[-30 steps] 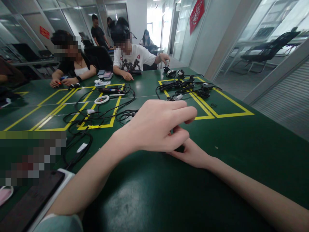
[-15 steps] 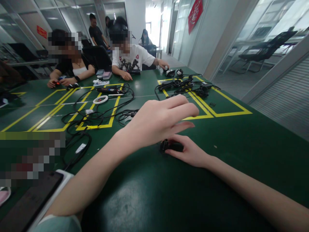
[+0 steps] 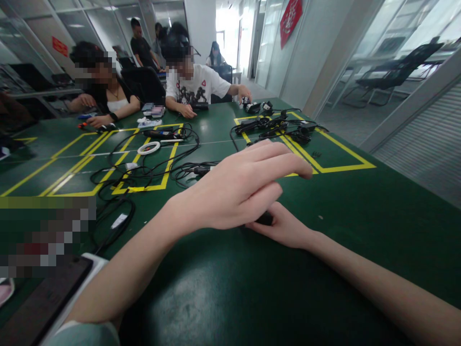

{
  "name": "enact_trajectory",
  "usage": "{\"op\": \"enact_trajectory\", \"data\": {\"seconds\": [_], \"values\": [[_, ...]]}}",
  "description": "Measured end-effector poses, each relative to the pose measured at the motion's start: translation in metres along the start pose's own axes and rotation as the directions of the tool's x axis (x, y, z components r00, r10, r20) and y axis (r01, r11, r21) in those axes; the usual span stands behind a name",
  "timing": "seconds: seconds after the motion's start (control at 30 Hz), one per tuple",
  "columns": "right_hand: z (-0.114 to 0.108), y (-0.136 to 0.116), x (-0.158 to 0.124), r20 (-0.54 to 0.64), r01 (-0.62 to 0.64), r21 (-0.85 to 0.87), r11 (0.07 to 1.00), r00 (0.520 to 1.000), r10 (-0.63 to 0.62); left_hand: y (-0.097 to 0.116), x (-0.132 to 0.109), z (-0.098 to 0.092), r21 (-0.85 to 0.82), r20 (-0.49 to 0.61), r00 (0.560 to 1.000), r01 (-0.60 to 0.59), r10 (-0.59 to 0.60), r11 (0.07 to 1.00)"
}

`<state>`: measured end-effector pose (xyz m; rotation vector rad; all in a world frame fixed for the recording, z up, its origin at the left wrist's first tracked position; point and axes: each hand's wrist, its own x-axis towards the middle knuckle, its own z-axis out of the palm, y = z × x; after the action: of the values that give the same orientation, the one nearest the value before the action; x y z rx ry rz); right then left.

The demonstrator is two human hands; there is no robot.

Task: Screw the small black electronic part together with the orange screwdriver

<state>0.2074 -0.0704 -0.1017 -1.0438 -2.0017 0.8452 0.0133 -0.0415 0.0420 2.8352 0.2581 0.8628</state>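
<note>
My left hand hovers over the green table with its fingers stretched forward, holding nothing that I can see. Beneath it my right hand rests on the table, fingers curled round a small black object, most of which the left hand hides. The left hand crosses just above the right hand's fingers.
Tangled black cables lie in yellow-taped boxes to the left. More black cables and adapters fill the far yellow box. A white ring lies beyond. A phone sits near the left edge. Two people sit across the table.
My left hand's fingers uncurled and stretched forward, then the hand dropped back over the small black object, which showed briefly half a second ago. My right hand stayed in place.
</note>
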Motion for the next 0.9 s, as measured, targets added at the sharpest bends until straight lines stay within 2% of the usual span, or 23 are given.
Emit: {"op": "enact_trajectory", "data": {"seconds": [0.1, 0.37, 0.5, 0.6, 0.7, 0.77, 0.9], "values": [[-0.001, 0.000, 0.001, 0.010, -0.004, -0.005, 1.000, 1.000, 0.004, -0.001, 0.000, -0.001, -0.050, 0.008, 1.000, -0.006, 0.007, 0.999], [-0.003, 0.001, 0.002, 0.055, 0.005, -0.011, 1.000, 0.998, -0.004, -0.005, -0.003, 0.007, 0.256, -0.147, 0.988, 0.072, -0.035, 0.964], [0.000, 0.007, -0.001, 0.027, -0.008, 0.005, 1.000, 1.000, 0.008, -0.009, -0.005, 0.014, 0.375, -0.165, 0.986, 0.062, 0.000, 0.925], [0.001, 0.009, -0.004, 0.014, -0.039, -0.006, 0.999, 0.999, 0.039, -0.009, -0.004, 0.016, 0.413, -0.164, 0.986, 0.086, -0.020, 0.907], [0.001, 0.007, -0.004, 0.023, -0.045, -0.007, 0.999, 0.999, 0.045, -0.004, -0.002, 0.013, 0.352, -0.139, 0.986, 0.131, -0.087, 0.927], [-0.001, 0.002, -0.003, 0.018, -0.033, -0.007, 0.999, 0.999, 0.033, 0.002, -0.001, 0.008, 0.240, -0.089, 0.989, 0.134, -0.116, 0.962], [-0.003, -0.004, -0.002, 0.016, -0.013, 0.011, 1.000, 1.000, 0.013, 0.010, 0.002, -0.006, 0.023, 0.092, 0.995, 0.047, -0.049, 0.999]]}}
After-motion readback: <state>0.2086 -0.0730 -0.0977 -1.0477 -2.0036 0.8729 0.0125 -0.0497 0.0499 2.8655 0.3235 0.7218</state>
